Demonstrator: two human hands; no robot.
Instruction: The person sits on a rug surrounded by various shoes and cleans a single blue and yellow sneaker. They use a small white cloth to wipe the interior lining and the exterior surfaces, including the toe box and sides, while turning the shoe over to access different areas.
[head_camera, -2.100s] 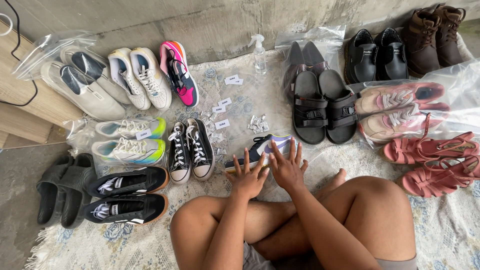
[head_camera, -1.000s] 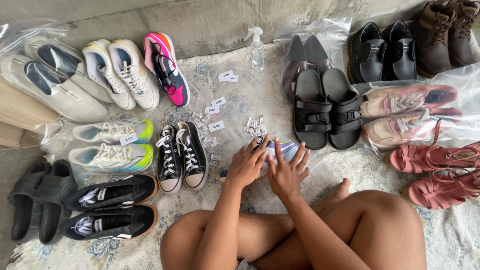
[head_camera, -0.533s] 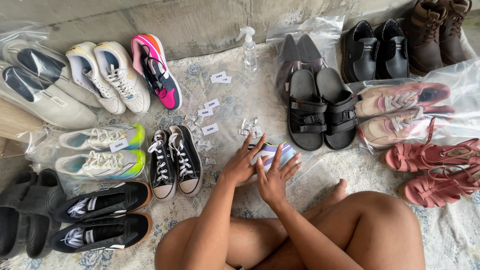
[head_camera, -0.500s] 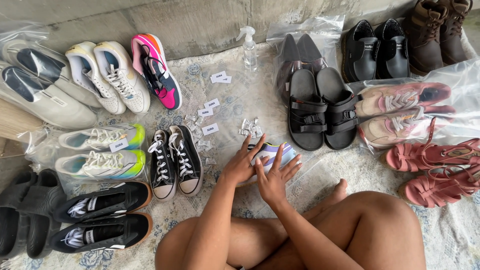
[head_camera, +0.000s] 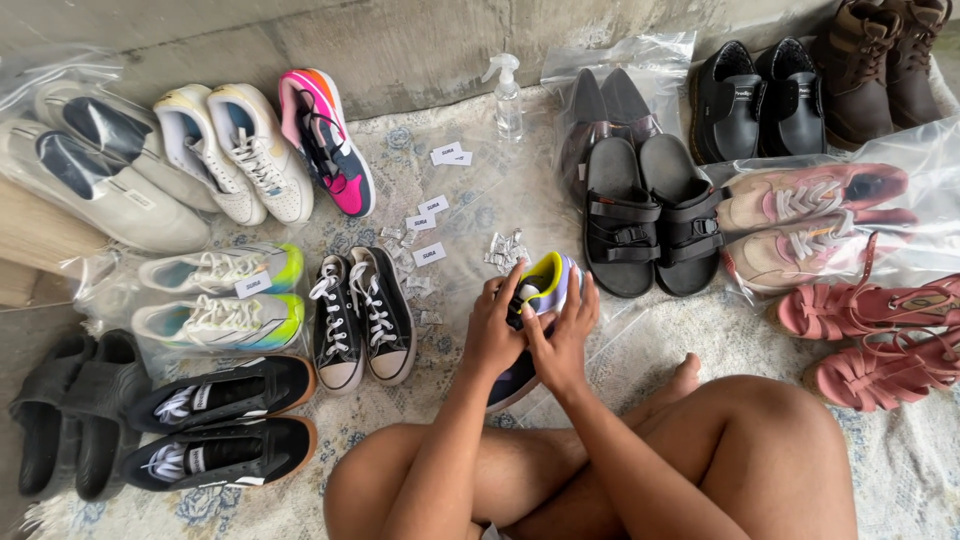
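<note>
I sit cross-legged on a patterned rug (head_camera: 640, 330). Both hands hold a lilac sneaker with a yellow collar (head_camera: 548, 280), tilted up off the rug just in front of my shins. My left hand (head_camera: 492, 328) grips its left side, fingers at the opening. My right hand (head_camera: 562, 340) wraps its right side and heel. A dark shoe (head_camera: 512, 382) lies under my hands, mostly hidden. Small clear packets (head_camera: 505, 250) lie just beyond the sneaker.
Pairs of shoes ring me: black canvas sneakers (head_camera: 360, 315), white-green trainers (head_camera: 215, 295), black trainers (head_camera: 215, 425), white sneakers (head_camera: 235, 150), a pink trainer (head_camera: 325, 140), black sandals (head_camera: 655, 215), pink sneakers in a bag (head_camera: 810, 215), red sandals (head_camera: 880, 335). A spray bottle (head_camera: 507, 95) and paper labels (head_camera: 432, 205) lie on the rug.
The lilac sneaker, earlier flat on the rug under my hands, is now lifted and tilted up between both hands. The view has shifted slightly.
</note>
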